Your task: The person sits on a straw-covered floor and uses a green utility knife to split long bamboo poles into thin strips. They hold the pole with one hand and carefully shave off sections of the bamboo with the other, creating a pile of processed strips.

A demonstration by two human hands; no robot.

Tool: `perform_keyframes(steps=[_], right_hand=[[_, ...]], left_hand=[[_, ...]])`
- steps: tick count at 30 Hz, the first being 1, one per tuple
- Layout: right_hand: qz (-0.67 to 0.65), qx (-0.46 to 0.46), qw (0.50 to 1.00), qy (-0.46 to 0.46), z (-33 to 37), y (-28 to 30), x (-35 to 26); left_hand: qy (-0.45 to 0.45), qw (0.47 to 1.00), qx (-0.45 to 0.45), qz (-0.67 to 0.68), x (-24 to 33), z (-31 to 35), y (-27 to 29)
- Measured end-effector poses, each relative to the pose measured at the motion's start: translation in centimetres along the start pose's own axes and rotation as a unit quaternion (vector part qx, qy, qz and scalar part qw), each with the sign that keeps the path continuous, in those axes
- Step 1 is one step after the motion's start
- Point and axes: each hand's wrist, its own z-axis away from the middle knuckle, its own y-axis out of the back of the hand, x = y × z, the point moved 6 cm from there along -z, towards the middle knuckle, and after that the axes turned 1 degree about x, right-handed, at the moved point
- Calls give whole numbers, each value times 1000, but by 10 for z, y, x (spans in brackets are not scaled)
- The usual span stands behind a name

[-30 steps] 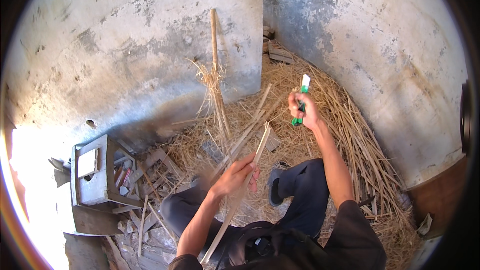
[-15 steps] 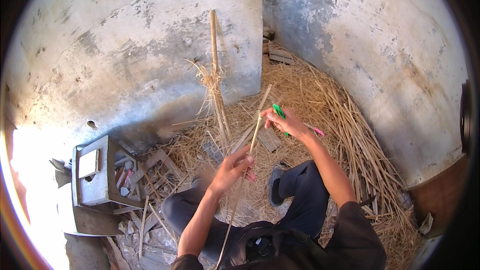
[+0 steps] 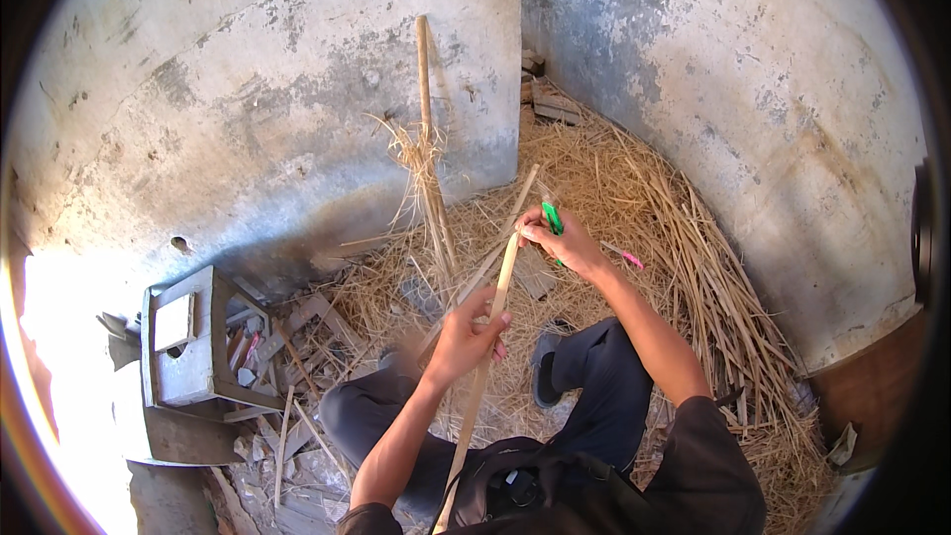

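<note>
Gripping a long pale strip [image 3: 503, 282] with the left hand [image 3: 470, 335], fingers closed around it partway along, thumb laid over the face. Right hand [image 3: 561, 241] is closed on a green tool [image 3: 552, 219], its fingertips pinched at the strip's upper end. Blade of the tool: can't make it out.

Strip sits in front of the body, slanted: top end up and right at the right-hand fingertips, lower end running down over the lap to the bottom edge of view. Person is seated low, dark trousers [image 3: 604, 372], knees spread, one dark shoe [image 3: 544, 372] visible between.

Around: loose straw [image 3: 634, 173] on the floor ahead, long thin sticks [image 3: 728, 322] heaped along the right side. Small pink item [image 3: 632, 260] just beside the right forearm. Pole [image 3: 424, 74] leans on the left wall [image 3: 287, 59], straw tuft [image 3: 418, 154] caught partway up it. Left side: worn wooden stool-like frame [image 3: 193, 376], square pale panel on its face, scrap pieces next to it. Right wall [image 3: 753, 69] has patchy, peeling paint.
</note>
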Motion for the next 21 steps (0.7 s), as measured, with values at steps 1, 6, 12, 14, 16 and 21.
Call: perform_keyframes(steps=[1, 6, 12, 14, 16, 21], right_hand=[[28, 4, 1000, 12, 1, 0, -2], [186, 26, 979, 83, 11, -6, -16], [299, -42, 946, 115, 26, -45, -32], [315, -52, 933, 168, 27, -56, -36], [325, -58, 929, 166, 29, -61, -35], [352, -79, 915, 180, 29, -67, -31]], left_hand=[[-4, 1000, 6, -3, -1, 0, -1], [-35, 997, 71, -17, -12, -4, 11], [-65, 991, 111, 28, -20, -7, 21], [-58, 991, 114, 42, -12, -4, 22], [-59, 989, 131, 44, -12, -4, 23], [-44, 986, 161, 24, -11, -3, 26]])
